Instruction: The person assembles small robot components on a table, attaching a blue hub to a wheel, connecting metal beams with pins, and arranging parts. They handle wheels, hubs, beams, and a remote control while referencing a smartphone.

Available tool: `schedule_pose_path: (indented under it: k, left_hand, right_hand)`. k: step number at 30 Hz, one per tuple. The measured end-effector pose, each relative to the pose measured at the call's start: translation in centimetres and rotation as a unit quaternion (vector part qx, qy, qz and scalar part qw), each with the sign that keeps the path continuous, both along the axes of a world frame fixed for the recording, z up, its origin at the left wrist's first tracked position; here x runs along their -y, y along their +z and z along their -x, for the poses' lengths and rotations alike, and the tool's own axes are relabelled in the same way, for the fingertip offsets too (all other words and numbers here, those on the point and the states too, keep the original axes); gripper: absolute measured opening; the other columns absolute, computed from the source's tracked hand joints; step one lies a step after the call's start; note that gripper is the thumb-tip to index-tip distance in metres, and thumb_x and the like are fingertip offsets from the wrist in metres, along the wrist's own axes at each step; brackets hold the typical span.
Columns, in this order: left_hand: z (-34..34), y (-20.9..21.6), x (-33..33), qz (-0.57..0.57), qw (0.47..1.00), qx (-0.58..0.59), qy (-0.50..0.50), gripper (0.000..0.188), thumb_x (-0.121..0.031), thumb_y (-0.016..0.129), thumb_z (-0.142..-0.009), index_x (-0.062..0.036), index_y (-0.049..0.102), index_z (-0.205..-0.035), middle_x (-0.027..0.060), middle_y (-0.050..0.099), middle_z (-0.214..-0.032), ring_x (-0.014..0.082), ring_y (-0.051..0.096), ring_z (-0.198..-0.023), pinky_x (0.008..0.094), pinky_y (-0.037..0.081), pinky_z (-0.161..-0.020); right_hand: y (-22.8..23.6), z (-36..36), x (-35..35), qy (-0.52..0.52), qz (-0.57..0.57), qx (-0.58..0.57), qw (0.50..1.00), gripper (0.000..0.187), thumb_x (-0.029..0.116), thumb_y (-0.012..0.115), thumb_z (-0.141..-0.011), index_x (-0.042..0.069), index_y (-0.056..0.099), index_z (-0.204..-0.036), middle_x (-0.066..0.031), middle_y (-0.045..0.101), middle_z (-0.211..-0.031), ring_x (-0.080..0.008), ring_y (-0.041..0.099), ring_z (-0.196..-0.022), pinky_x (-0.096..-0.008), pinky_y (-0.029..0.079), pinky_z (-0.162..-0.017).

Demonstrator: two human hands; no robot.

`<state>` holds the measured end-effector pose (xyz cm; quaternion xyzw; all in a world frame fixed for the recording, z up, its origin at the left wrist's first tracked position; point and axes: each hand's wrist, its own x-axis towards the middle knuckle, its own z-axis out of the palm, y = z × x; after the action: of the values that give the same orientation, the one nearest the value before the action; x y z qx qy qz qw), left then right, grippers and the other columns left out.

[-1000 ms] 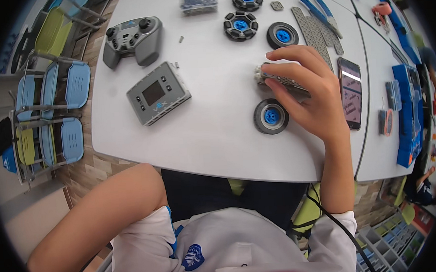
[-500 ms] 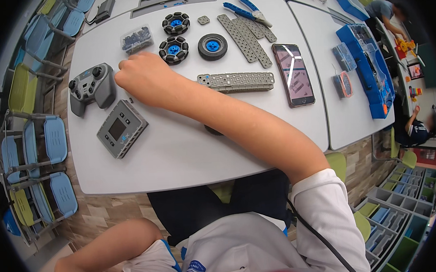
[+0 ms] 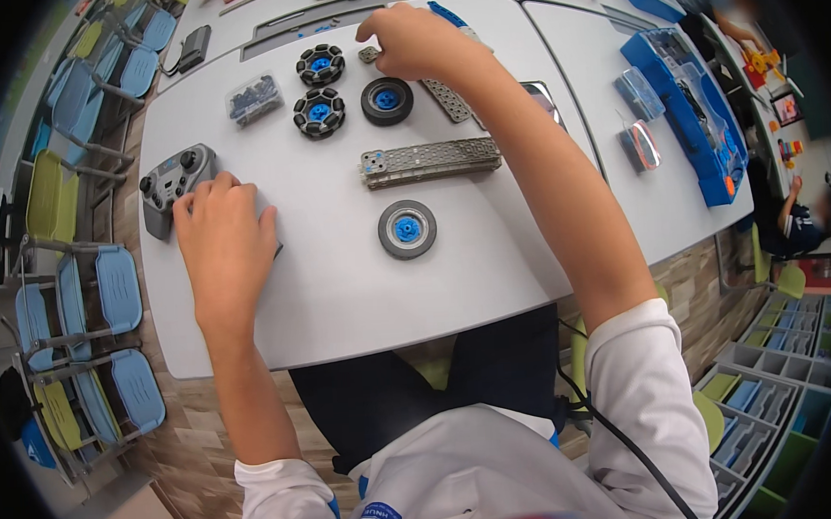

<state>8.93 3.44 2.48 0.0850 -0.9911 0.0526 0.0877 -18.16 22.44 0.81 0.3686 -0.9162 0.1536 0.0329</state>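
Observation:
My left hand [image 3: 225,239] lies over a grey control brick [image 3: 278,251], fingers and thumb spanning it; only a corner shows. Just beyond is a grey game controller [image 3: 177,183]. My right hand [image 3: 413,42] reaches to the far side, index finger and thumb apart around a small grey perforated plate [image 3: 368,54]. It seems to hold nothing. Below that hand is a black tyre with a blue hub [image 3: 387,101]. Two roller wheels [image 3: 319,65] stand left of it. A bundle of grey perforated beams [image 3: 432,160] lies mid-table, with another tyred wheel [image 3: 407,230] nearer me.
A clear box of dark small parts [image 3: 254,100] sits beyond the controller. My right arm partly covers long grey strips [image 3: 448,100], blue-handled pliers [image 3: 447,13] and a phone [image 3: 540,93]. A blue parts case [image 3: 699,113] stands on the right-hand table.
My right hand has swung from beside the controller to the small plate at the far side. My left hand has come up onto the control brick. The near wheel is uncovered.

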Motion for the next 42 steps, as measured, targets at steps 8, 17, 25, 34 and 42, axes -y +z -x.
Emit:
schedule_pose_path:
  k: [8, 17, 25, 34, 42]
  left_hand:
    - [0.7, -1.9, -0.7, 0.007, 0.997, -0.029, 0.075, 0.007, -0.005, 0.076, -0.091, -0.0005, 0.08, -0.087, 0.0161, 0.078, -0.097, 0.0344, 0.075, -0.098, 0.0479, 0.047, -0.106]
    - [1.5, -2.9, -0.7, 0.032, 0.993, -0.008, 0.116, 0.009, -0.002, 0.075, -0.093, 0.0009, 0.082, -0.096, 0.018, 0.081, -0.095, 0.0367, 0.076, -0.096, 0.0476, 0.046, -0.113]
    - [2.0, -1.4, -3.2, -0.195, 0.973, -0.122, -0.006, 0.008, -0.005, 0.074, -0.101, 0.0027, 0.077, -0.1, 0.0201, 0.08, -0.095, 0.0349, 0.077, -0.093, 0.0425, 0.055, -0.093]
    - [8.1, -1.2, -9.6, -0.308, 0.9, -0.102, -0.29, 0.01, 0.0, 0.072, -0.105, 0.0006, 0.069, -0.114, 0.0154, 0.08, -0.11, 0.0325, 0.077, -0.107, 0.0406, 0.057, -0.097]
    - [7.6, -3.7, -8.8, -0.397, 0.875, -0.046, -0.272, 0.009, 0.003, 0.072, -0.105, 0.0019, 0.066, -0.113, 0.0152, 0.074, -0.104, 0.0351, 0.073, -0.096, 0.0407, 0.058, -0.089]
  right_hand:
    - [-1.4, 1.2, 1.5, 0.022, -0.044, -0.048, 0.998, 0.038, 0.001, 0.077, -0.085, 0.012, 0.084, -0.121, -0.0186, 0.082, -0.116, -0.0396, 0.08, -0.111, -0.0496, 0.065, -0.095]
    - [0.5, -1.3, -1.9, 0.01, 0.097, -0.109, 0.989, 0.014, 0.006, 0.081, -0.087, 0.003, 0.081, -0.101, -0.0207, 0.081, -0.109, -0.0408, 0.082, -0.099, -0.0514, 0.067, -0.087]
    - [1.6, -18.2, -15.1, 0.067, 0.064, 0.049, 0.994, 0.026, 0.002, 0.076, -0.089, -0.001, 0.078, -0.115, -0.0157, 0.076, -0.097, -0.0373, 0.074, -0.089, -0.0491, 0.058, -0.083]
    - [0.6, -20.4, -16.8, -0.017, 0.172, 0.137, 0.975, 0.034, -0.003, 0.076, -0.089, -0.001, 0.079, -0.122, -0.0137, 0.076, -0.094, -0.0284, 0.074, -0.082, -0.0383, 0.06, -0.077]
    - [0.2, -18.6, -18.1, -0.064, 0.265, 0.129, 0.953, 0.012, -0.002, 0.079, -0.092, -0.002, 0.079, -0.105, -0.0108, 0.079, -0.092, -0.0199, 0.073, -0.079, -0.0311, 0.058, -0.076]
